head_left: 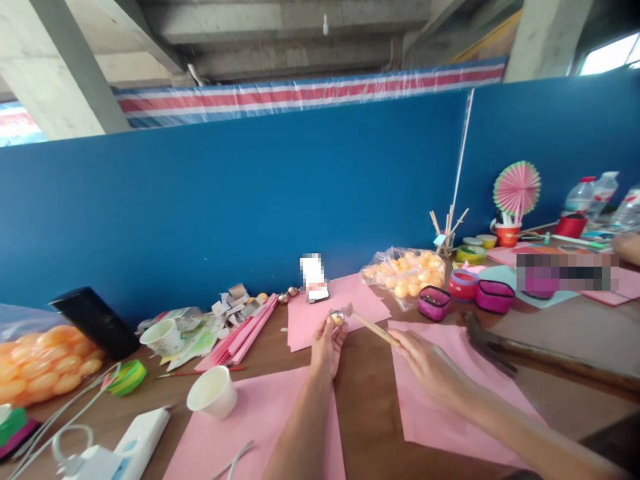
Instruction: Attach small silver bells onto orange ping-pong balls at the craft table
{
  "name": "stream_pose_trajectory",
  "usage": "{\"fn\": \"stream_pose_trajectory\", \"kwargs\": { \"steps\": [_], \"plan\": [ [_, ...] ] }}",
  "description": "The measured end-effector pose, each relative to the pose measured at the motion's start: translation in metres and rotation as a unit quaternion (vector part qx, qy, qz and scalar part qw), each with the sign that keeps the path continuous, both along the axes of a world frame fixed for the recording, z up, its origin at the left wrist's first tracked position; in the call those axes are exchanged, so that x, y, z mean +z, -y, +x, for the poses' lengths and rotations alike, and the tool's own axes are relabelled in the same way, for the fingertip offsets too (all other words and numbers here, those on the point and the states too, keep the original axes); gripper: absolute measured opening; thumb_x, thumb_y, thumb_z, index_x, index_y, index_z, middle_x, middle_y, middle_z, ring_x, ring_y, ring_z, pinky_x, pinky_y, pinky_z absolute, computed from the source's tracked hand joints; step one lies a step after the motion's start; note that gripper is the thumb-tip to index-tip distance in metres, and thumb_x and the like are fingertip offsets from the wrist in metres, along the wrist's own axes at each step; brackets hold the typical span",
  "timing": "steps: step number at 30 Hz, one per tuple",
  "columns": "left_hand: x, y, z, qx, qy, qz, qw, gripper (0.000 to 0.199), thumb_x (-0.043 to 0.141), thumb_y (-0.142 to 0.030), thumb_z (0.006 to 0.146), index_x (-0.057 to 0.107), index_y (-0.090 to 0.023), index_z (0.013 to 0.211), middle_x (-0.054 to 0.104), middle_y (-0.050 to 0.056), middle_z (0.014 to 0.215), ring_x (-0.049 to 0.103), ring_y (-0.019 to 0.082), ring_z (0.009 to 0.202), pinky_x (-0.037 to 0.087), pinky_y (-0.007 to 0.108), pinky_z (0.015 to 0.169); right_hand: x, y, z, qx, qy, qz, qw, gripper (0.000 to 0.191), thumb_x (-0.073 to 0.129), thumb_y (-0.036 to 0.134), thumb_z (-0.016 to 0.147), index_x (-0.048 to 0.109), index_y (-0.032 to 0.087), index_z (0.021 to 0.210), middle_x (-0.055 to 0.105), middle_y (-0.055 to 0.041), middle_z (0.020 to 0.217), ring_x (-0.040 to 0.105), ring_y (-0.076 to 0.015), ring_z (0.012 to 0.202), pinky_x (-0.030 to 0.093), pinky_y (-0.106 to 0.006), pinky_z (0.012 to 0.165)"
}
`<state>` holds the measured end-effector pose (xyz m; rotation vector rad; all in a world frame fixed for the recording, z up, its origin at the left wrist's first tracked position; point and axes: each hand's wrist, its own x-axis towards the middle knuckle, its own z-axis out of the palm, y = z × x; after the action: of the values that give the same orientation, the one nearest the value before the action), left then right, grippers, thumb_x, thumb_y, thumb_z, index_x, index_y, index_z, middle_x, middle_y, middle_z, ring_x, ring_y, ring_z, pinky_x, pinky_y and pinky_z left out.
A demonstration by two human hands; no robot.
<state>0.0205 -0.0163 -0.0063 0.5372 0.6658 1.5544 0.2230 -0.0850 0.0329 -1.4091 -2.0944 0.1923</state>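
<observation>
Between the fingertips of my left hand is a small shiny ball, silvery and gold in colour. My right hand grips a wooden-handled paintbrush, its tip right at the ball; whether it touches I cannot tell. Behind my left hand lie pink paper sheets, and a phone leans on the blue partition. Two more shiny balls rest left of it. A white paper cup stands on pink paper at my left.
Bags of orange balls lie at the back and far left. On the right is a hammer-like tool, near purple containers. A white power strip with cables lies front left. Part of another person's hand shows at the right edge.
</observation>
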Motion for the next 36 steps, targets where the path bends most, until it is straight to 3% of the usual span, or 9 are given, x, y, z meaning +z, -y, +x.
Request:
{"fn": "stream_pose_trajectory", "kwargs": {
  "steps": [6,14,22,31,36],
  "plan": [
    [0.003,0.001,0.001,-0.005,-0.006,-0.003,1.0,0.024,0.061,-0.022,0.07,0.059,-0.013,0.092,0.065,0.008,0.085,0.062,0.013,0.074,0.05,0.025,0.073,-0.001,0.002,-0.014,0.066,-0.083,-0.046,0.993,0.032,0.031,0.026,0.083,0.047,0.027,0.111,0.062,-0.007,0.093,0.061,-0.0231,0.081,0.048,-0.033,0.068],
    [0.004,0.002,0.0,-0.01,-0.005,0.0,1.0,0.025,0.061,-0.022,0.07,0.059,-0.013,0.093,0.065,0.006,0.082,0.063,0.015,0.076,0.051,0.025,0.071,0.016,0.006,-0.02,0.077,-0.118,-0.083,0.987,0.033,0.03,0.022,0.083,0.047,0.022,0.111,0.061,-0.0041,0.078,0.059,-0.0177,0.071,0.046,-0.029,0.065],
    [0.003,0.001,-0.001,-0.013,0.013,-0.013,1.0,0.019,0.057,-0.024,0.074,0.059,-0.01,0.087,0.065,0.011,0.084,0.062,0.014,0.074,0.051,0.022,0.07,0.014,0.004,-0.02,0.073,-0.135,-0.107,0.982,0.028,0.03,0.023,0.084,0.048,0.021,0.105,0.059,-0.0016,0.072,0.056,-0.0149,0.065,0.044,-0.026,0.062],
    [0.005,0.003,-0.001,-0.024,0.019,-0.032,0.999,0.019,0.059,-0.026,0.072,0.058,-0.01,0.082,0.064,0.007,0.075,0.056,0.007,0.054,0.048,0.015,0.049,0.014,0.011,-0.026,0.055,-0.141,-0.082,0.985,0.029,0.028,0.028,0.086,0.048,0.02,0.105,0.057,-0.0012,0.07,0.054,-0.0139,0.062,0.044,-0.025,0.06],
    [0.005,0.003,0.001,-0.03,0.03,-0.027,0.999,0.019,0.059,-0.026,0.072,0.058,-0.01,0.081,0.064,0.008,0.076,0.054,0.005,0.052,0.045,0.015,0.047,0.016,0.011,-0.027,0.057,-0.157,-0.077,0.983,0.031,0.028,0.03,0.086,0.047,0.019,0.108,0.059,-0.0027,0.073,0.055,-0.0143,0.063,0.044,-0.025,0.059]
  ]
}}
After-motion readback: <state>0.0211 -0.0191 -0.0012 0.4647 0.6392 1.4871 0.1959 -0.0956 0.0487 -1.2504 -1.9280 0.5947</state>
